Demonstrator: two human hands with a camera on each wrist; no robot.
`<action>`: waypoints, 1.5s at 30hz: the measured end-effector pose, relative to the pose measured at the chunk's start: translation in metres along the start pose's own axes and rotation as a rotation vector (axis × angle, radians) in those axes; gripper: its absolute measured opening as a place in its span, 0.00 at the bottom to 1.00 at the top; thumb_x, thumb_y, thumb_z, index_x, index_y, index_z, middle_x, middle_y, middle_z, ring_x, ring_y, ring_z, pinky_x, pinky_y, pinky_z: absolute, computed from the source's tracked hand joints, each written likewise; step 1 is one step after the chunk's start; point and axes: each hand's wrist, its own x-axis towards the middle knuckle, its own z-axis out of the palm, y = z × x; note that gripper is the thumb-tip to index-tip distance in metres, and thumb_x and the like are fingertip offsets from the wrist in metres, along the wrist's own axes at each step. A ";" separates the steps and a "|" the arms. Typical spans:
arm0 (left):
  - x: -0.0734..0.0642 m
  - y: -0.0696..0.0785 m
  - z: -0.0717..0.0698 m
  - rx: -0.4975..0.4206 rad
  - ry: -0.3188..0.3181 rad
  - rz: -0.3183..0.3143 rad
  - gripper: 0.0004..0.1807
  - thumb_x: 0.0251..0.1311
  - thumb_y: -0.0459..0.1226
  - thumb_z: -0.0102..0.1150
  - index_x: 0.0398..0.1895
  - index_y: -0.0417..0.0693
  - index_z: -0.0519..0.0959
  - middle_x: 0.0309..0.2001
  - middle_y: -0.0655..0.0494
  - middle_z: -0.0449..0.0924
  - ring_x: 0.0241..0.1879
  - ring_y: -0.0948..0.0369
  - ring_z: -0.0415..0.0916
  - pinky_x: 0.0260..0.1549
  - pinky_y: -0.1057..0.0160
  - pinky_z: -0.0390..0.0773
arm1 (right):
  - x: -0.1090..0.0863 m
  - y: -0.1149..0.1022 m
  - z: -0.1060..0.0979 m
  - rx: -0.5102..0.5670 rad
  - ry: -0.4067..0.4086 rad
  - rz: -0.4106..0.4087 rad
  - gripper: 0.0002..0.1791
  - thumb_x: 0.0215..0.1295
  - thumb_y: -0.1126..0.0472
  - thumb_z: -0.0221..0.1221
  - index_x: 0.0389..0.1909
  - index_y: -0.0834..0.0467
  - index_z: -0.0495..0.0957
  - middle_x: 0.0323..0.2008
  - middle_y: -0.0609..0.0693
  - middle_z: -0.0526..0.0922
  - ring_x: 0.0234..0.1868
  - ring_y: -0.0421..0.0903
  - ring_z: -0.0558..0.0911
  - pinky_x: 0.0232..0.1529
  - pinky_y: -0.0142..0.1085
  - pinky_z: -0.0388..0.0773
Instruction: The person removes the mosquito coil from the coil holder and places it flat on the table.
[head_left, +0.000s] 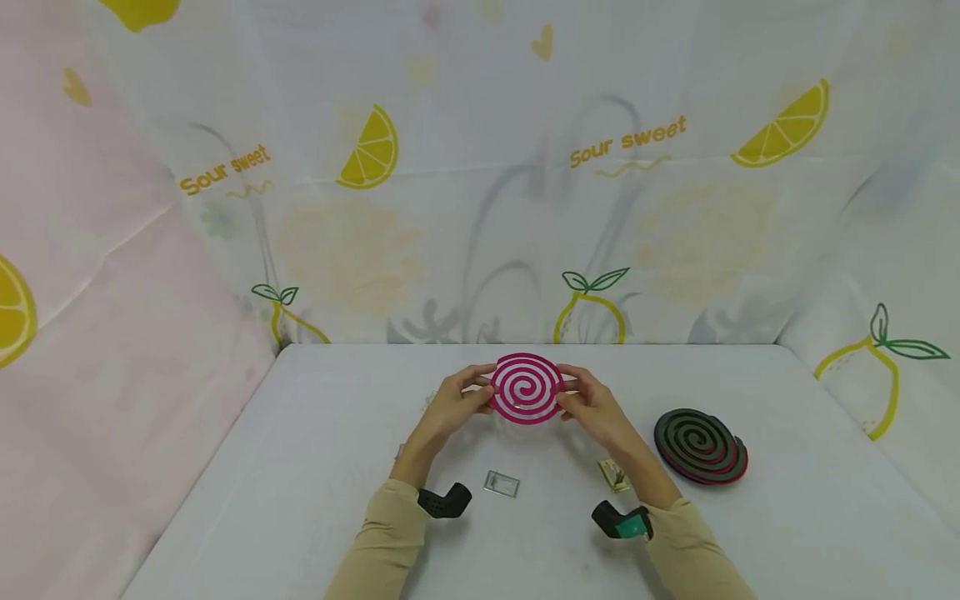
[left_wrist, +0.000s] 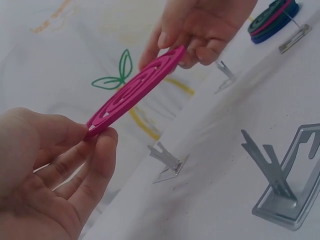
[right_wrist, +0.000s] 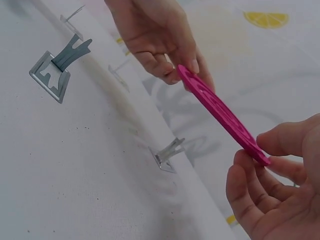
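A pink mosquito coil (head_left: pixel 527 387) is held up over the table, its spiral facing the head camera. The left hand (head_left: pixel 452 402) pinches its left edge between thumb and fingers. At the opposite edge, the right hand (head_left: pixel 596 407) grips it the same way. Both wrist views show the coil nearly edge-on and raised off the tabletop. Below the hands lies a metal coil stand (head_left: pixel 501 483) with a rectangular frame; its forked tab (left_wrist: pixel 270 165) sticks up in the left wrist view. Another, gold-looking stand (head_left: pixel 613 475) sits beside the right forearm.
To the right, a stack of dark green and red mosquito coils (head_left: pixel 701 446) rests on the white table (head_left: pixel 255 500). More thin metal stands (right_wrist: pixel 167 154) stand about the tabletop. A lemon-printed cloth (head_left: pixel 480 208) hangs behind the table's back edge.
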 end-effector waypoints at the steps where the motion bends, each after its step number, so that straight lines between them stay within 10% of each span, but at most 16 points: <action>1: 0.000 0.000 0.001 -0.002 0.000 0.005 0.21 0.63 0.30 0.54 0.60 0.41 0.72 0.45 0.40 0.77 0.30 0.65 0.79 0.36 0.64 0.83 | 0.000 0.000 -0.001 0.001 0.002 0.000 0.26 0.67 0.68 0.53 0.64 0.67 0.60 0.50 0.73 0.73 0.34 0.32 0.78 0.36 0.28 0.79; 45: 0.001 0.004 0.068 0.005 -0.195 0.041 0.24 0.64 0.29 0.52 0.64 0.38 0.65 0.47 0.34 0.78 0.33 0.59 0.82 0.38 0.61 0.83 | -0.031 -0.001 -0.072 -0.121 0.005 0.083 0.25 0.68 0.64 0.53 0.63 0.62 0.59 0.48 0.67 0.75 0.35 0.37 0.78 0.38 0.32 0.80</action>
